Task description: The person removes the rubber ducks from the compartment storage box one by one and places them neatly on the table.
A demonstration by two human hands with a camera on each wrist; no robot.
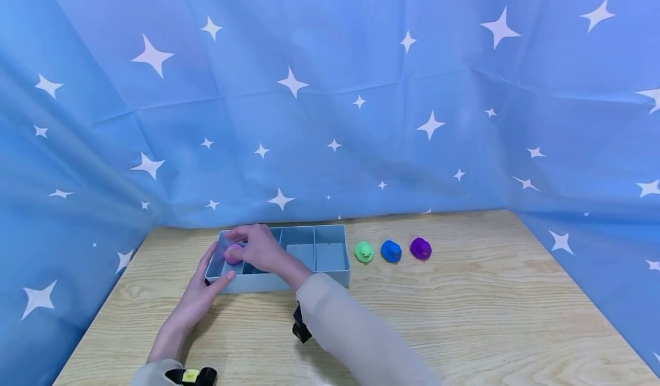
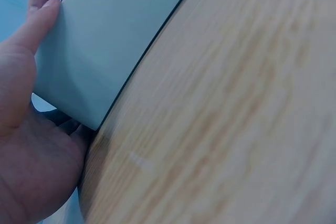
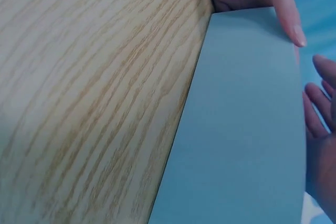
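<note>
A grey-blue divided box (image 1: pixel 258 283) stands on the table, its long side toward me. My left hand (image 1: pixel 198 294) grips its left end, thumb on the front rim and the other fingers around the end wall. In the left wrist view, that thumb (image 2: pixel 37 27) lies along the top edge. My right hand (image 1: pixel 260 248) reaches over the box into the leftmost compartment. Its thumb and fingers are curled about a round pink toy (image 1: pixel 232 255), which they partly hide. The right wrist view shows the box's smooth outer wall (image 3: pixel 236 119) and the right fingers (image 3: pixel 316 98) beyond its rim.
Right of the box, a green toy duck (image 1: pixel 364 252), a blue toy duck (image 1: pixel 391 251) and a purple toy duck (image 1: pixel 420 248) stand in a row on the wooden table (image 1: pixel 479 300). A blue star-patterned cloth (image 1: pixel 350 117) hangs behind and at both sides.
</note>
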